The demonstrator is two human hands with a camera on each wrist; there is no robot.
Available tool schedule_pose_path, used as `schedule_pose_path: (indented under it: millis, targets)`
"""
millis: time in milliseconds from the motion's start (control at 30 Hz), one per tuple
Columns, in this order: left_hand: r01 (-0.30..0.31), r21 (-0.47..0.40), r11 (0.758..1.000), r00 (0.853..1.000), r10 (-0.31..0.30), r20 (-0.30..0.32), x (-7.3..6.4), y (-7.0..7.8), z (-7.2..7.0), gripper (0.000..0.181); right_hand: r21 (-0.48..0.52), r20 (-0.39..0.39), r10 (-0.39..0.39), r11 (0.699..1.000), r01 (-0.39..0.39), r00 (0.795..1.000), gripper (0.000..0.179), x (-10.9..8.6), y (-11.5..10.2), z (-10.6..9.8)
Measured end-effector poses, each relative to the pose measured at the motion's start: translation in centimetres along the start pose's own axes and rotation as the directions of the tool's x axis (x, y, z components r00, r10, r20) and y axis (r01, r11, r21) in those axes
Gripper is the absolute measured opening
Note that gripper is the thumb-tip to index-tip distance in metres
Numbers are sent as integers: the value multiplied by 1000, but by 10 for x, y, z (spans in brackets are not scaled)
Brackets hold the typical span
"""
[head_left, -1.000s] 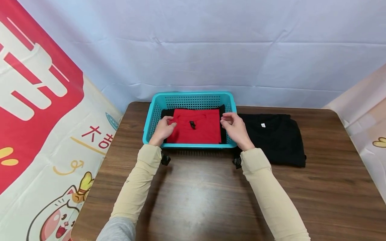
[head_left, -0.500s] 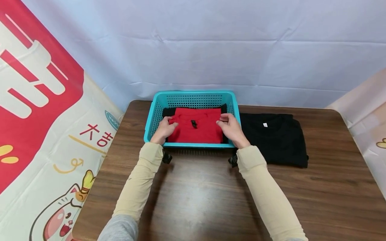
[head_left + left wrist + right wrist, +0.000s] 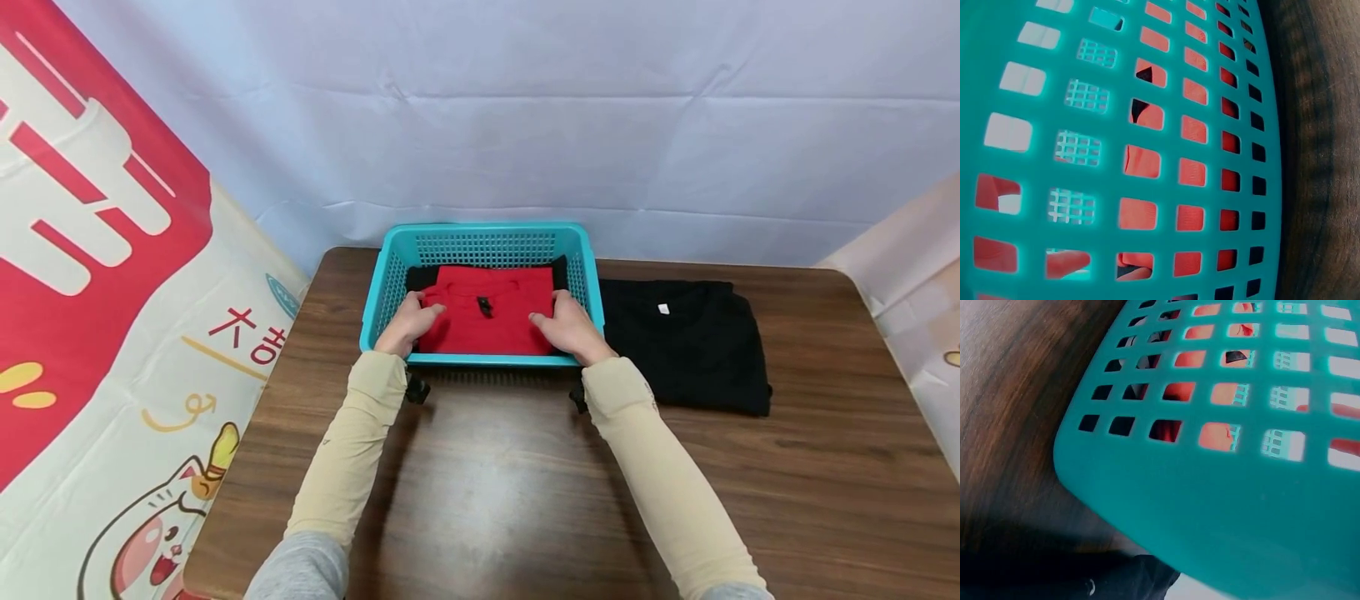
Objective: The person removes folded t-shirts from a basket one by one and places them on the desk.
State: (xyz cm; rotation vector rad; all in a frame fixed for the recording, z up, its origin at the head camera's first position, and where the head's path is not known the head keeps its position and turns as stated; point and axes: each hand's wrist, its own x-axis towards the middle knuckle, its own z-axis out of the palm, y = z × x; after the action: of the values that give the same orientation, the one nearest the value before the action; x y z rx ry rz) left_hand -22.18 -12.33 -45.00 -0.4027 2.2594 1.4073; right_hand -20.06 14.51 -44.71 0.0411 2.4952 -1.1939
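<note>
A folded red T-shirt (image 3: 491, 333) with a black neck tag lies in a turquoise plastic basket (image 3: 487, 361), on top of black folded cloth (image 3: 422, 278). My left hand (image 3: 407, 322) grips the shirt's left edge, thumb on top. At the opposite edge, my right hand (image 3: 576, 328) holds the shirt with its thumb above and its fingertips hidden down the side. Both wrist views look through the basket's perforated wall (image 3: 1100, 187), where red fabric (image 3: 1191, 172) shows in the holes. Part of a finger (image 3: 1067, 262) appears in the left wrist view.
A folded black T-shirt (image 3: 690, 350) with a white neck label lies right of the basket on the brown wooden table (image 3: 480, 483). A pale curtain (image 3: 525, 125) hangs behind the table. A printed red and white cloth (image 3: 150, 333) hangs at the left.
My right hand has moved left and down to the red T-shirt's right edge, its fingers going down out of sight. My left hand stays at the left edge.
</note>
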Motion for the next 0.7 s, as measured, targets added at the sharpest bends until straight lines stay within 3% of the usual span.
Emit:
schedule_pose_path:
  millis: [433, 700]
  targets:
    - [2, 59, 998, 1000, -3, 26, 3, -1, 2, 75, -75, 132, 99, 993, -89, 986, 87, 1, 0, 1]
    - [4, 83, 997, 999, -8, 43, 3, -1, 0, 84, -133, 148, 114, 987, -94, 982, 89, 5, 0, 3]
